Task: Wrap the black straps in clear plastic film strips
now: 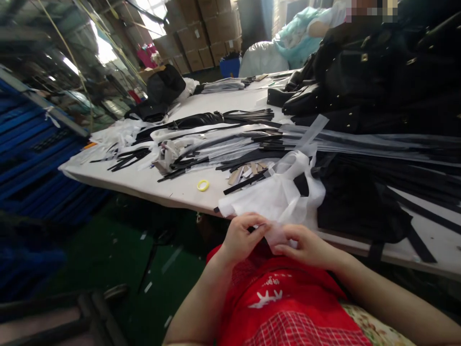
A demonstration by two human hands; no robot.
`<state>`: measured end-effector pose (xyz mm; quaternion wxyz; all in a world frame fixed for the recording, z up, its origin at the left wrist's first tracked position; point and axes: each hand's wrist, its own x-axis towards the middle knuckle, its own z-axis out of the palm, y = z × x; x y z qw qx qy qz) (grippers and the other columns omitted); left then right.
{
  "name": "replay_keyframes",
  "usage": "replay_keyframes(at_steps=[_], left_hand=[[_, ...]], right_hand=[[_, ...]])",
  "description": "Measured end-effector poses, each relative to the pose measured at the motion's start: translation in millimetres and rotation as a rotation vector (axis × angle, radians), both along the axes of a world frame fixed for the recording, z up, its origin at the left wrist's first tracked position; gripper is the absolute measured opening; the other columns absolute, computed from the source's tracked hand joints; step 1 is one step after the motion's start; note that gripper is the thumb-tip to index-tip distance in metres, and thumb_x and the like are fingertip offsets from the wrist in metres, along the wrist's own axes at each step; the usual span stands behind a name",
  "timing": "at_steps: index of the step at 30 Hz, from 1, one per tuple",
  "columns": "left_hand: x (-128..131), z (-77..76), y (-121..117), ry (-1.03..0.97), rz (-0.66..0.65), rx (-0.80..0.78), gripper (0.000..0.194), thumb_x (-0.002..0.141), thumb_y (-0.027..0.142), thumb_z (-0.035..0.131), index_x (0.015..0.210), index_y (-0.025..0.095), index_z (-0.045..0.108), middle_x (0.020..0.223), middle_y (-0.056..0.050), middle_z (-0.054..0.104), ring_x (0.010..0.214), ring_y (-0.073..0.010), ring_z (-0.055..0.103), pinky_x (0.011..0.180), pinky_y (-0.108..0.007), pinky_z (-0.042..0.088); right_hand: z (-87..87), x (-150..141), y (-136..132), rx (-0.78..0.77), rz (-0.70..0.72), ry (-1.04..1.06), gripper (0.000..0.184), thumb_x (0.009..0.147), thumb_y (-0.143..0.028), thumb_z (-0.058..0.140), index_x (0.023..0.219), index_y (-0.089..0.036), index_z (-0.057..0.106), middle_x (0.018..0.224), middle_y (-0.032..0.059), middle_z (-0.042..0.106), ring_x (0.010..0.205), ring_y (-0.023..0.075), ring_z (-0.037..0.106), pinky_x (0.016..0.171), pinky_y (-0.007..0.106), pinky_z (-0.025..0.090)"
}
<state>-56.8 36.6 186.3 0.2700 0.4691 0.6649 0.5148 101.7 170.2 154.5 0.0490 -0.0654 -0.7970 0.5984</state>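
Observation:
A thin white sheet, like non-woven fabric (266, 197), lies crumpled over the table's front edge, its near end hanging toward my red apron. My left hand (247, 235) pinches this end with thumb and fingertips. Close by on the right, my right hand (300, 245) grips the same sheet between thumb and bent fingers. A translucent strip (313, 129) sticks up behind the sheet. Black fabric (360, 206) lies to the right of it, partly over the table edge.
Bundles of black and clear strips (223, 149) cover much of the white table (118, 180). A yellow tape roll (203, 185) lies near the front edge. Black bags (360, 81) are heaped at right. Blue racks (32, 144) stand left; cartons (201, 36) are stacked behind.

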Motion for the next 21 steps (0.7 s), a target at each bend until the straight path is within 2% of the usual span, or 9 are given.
replay_keyframes(at_steps=[2,6,8,14,17,19,21], left_hand=[[-5,-5.0,-2,0.008,0.067,0.005,0.021,0.084,0.031,0.069,0.071,0.015,0.071,0.072,-0.004,0.068,0.07,-0.0158,0.061,0.068,-0.025,0.048],[-6,-14.4,1,-0.052,0.094,-0.066,0.033,0.081,0.035,0.072,0.058,0.014,0.062,0.057,0.002,0.055,0.057,-0.01,0.048,0.057,-0.022,0.039],[-2,-19.1,5,-0.098,0.087,-0.095,0.036,0.078,0.038,0.074,0.056,0.014,0.06,0.054,0.003,0.053,0.054,-0.0086,0.044,0.053,-0.021,0.035],[9,-29.4,17,-0.251,0.078,-0.085,0.042,0.071,0.045,0.08,0.053,0.014,0.058,0.051,0.004,0.051,0.05,-0.0073,0.04,0.048,-0.021,0.03],[7,-27.2,20,-0.297,0.071,-0.011,0.034,0.076,0.044,0.075,0.064,0.013,0.067,0.059,0.0,0.061,0.056,-0.0098,0.05,0.054,-0.021,0.039],[3,-24.0,19,-0.259,0.053,0.001,0.029,0.08,0.041,0.072,0.072,0.013,0.071,0.069,-0.003,0.068,0.063,-0.0128,0.057,0.06,-0.022,0.044],[-2,-21.7,18,-0.2,0.022,-0.033,0.029,0.08,0.04,0.071,0.069,0.013,0.072,0.068,-0.005,0.068,0.064,-0.0135,0.058,0.06,-0.022,0.044]], right_hand=[[-7.2,-2,-7,-0.124,0.044,-0.079,0.039,0.093,-0.047,0.056,0.073,-0.015,0.068,0.07,0.0045,0.069,0.065,0.0156,0.061,0.064,0.025,0.047],[-11.9,3,-7,-0.342,0.152,-0.161,0.046,0.094,-0.053,0.054,0.072,-0.014,0.064,0.064,0.004,0.067,0.057,0.0129,0.059,0.058,0.022,0.044],[-10.9,7,-5,-0.336,0.154,-0.168,0.046,0.093,-0.054,0.055,0.073,-0.014,0.065,0.065,0.0039,0.067,0.058,0.0128,0.059,0.057,0.022,0.044],[-13.1,15,-6,-0.299,0.002,-0.182,0.048,0.095,-0.054,0.053,0.073,-0.013,0.066,0.064,0.0058,0.069,0.058,0.0137,0.062,0.057,0.022,0.045],[-13.1,21,-7,-0.286,-0.082,-0.12,0.044,0.096,-0.051,0.052,0.08,-0.013,0.068,0.065,0.0052,0.069,0.056,0.013,0.062,0.057,0.022,0.047],[-11.8,25,-5,-0.266,-0.126,-0.084,0.041,0.097,-0.048,0.051,0.084,-0.013,0.068,0.066,0.0046,0.068,0.054,0.0119,0.061,0.054,0.021,0.047],[-10.6,30,-1,-0.247,-0.136,-0.085,0.04,0.097,-0.047,0.051,0.084,-0.013,0.068,0.065,0.0044,0.067,0.05,0.0111,0.059,0.05,0.021,0.046]])
